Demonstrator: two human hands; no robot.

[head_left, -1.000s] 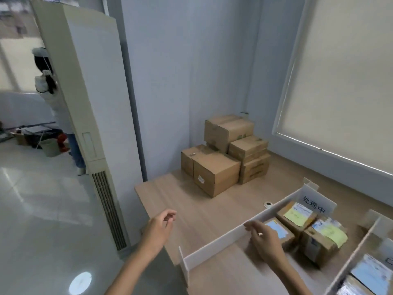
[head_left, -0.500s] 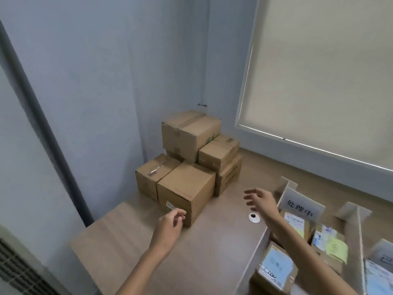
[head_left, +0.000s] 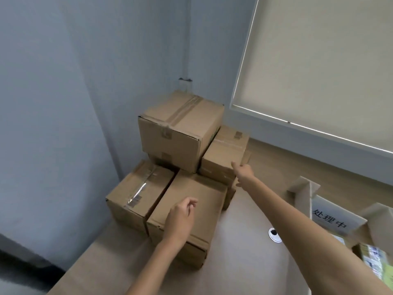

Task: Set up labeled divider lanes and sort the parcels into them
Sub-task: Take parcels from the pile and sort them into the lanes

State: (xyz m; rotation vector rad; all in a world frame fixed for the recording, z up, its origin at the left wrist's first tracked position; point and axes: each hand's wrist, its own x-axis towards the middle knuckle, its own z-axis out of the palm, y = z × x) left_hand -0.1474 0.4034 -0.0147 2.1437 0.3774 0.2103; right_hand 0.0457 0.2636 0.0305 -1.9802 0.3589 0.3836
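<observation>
A stack of brown cardboard parcels stands in the table's far corner against the wall. The large top box (head_left: pixel 180 128) rests on others; a smaller box (head_left: pixel 223 154) sits to its right. Two boxes lie in front: a taped one (head_left: pixel 138 192) on the left and a plain one (head_left: pixel 191 209) nearest me. My left hand (head_left: pixel 180 218) hovers over the plain front box, fingers loosely curled, holding nothing. My right hand (head_left: pixel 242 171) is stretched out to the front face of the smaller right box, fingers touching it. At the right, a white label card (head_left: pixel 329 216) with black characters marks a cardboard divider lane.
The wooden table (head_left: pixel 244 252) has a round cable grommet (head_left: pixel 274 234) between my arms. Cardboard divider walls (head_left: pixel 304 192) stand at the right with labelled parcels (head_left: pixel 374 258) inside. A blue-grey wall is behind the stack and a closed roller blind (head_left: pixel 319 71) at the right.
My view has swung from the divider lanes to the stack of boxes. Both hands left the divider area and moved forward; the right hand now reaches the smaller box.
</observation>
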